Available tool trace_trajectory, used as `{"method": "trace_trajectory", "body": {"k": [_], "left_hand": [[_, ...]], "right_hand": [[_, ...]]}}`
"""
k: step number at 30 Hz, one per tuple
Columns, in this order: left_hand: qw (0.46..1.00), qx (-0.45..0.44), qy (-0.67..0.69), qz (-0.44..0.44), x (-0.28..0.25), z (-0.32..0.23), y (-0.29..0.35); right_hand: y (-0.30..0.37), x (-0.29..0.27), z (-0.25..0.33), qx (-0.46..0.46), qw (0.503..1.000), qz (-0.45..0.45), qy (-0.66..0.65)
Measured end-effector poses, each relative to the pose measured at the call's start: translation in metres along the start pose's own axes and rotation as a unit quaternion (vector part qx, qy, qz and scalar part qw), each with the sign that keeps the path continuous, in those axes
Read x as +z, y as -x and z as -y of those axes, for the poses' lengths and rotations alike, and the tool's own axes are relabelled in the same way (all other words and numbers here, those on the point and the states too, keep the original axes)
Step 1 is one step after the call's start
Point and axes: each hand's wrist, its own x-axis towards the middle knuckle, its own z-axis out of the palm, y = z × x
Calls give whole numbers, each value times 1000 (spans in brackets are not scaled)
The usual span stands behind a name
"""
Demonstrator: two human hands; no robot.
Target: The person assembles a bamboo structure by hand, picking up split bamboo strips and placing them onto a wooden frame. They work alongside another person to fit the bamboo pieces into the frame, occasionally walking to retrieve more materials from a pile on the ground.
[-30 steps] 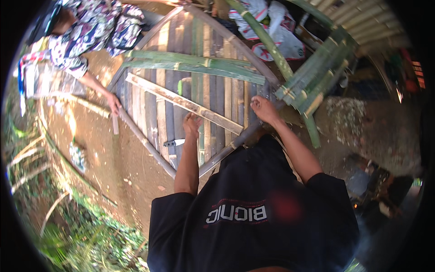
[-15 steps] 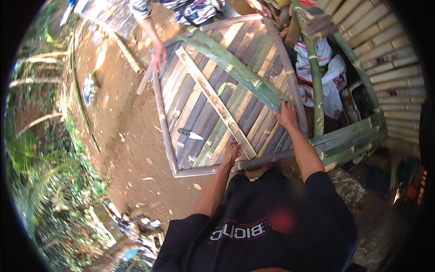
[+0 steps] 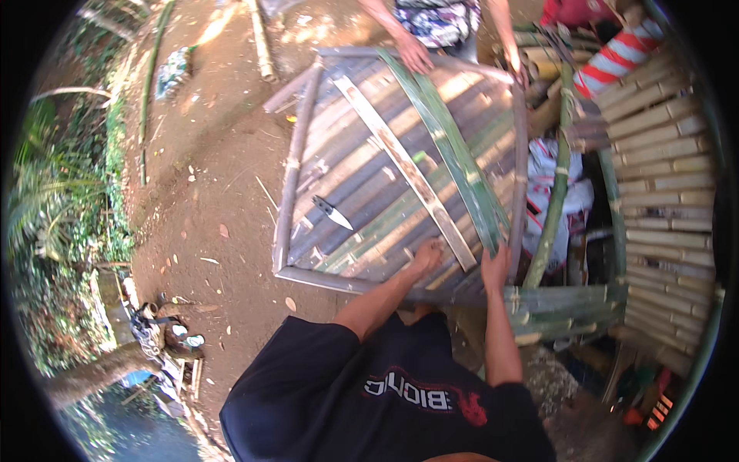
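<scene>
My right hand (image 3: 495, 268) closes around the near end of the split green bamboo strips (image 3: 454, 150), which lie lengthwise across a slatted bamboo panel (image 3: 362, 254) in a dark wooden frame. Just left of it, my left hand (image 3: 429, 256) is over the panel's near part, fingers curled; whether anything is in them is hidden. Beside that hand, a pale brown bamboo slat (image 3: 408, 173) runs diagonally over the panel. A knife (image 3: 333, 213) with a dark handle lies on the left part. Across from me, a person's hand (image 3: 414, 54) touches the strips' far end.
The co-worker's other hand (image 3: 517, 71) is at the panel's far right corner. A green bamboo pole (image 3: 560, 173), white sacks (image 3: 573, 202) and a bamboo-slat wall (image 3: 666, 200) stand at right. Green bamboo pieces (image 3: 570, 308) adjoin the near right corner. Brown dirt ground (image 3: 223, 208) extends left.
My view has shifted, and the green strips lie more nearly lengthwise, away from me. The co-worker's hand has moved from the panel's left edge to the strips' far end.
</scene>
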Motion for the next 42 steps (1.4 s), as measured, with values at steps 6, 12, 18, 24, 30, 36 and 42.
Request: {"method": "trace_trajectory", "body": {"k": [6,12,18,24,30,36,42], "left_hand": [[996,-51,-72,28,-96,45,-15],[981,-36,86,-167,-182,6,100],[938,9,140,-318,-286,36,205],[889,20,252,-381,-429,65,260],[849,-98,323,-406,-621,161,353],[876,-310,156,-335,-792,210,472],[912,-223,103,-328,-946,117,438]], "right_hand": [[99,49,30,-68,994,58,-59],[168,80,52,-160,967,197,17],[135,89,101,-241,931,272,35],[148,168,255,-328,912,246,-3],[244,279,411,-222,943,247,-26],[315,316,483,-1,944,310,113],[336,356,507,60,949,262,166]]}}
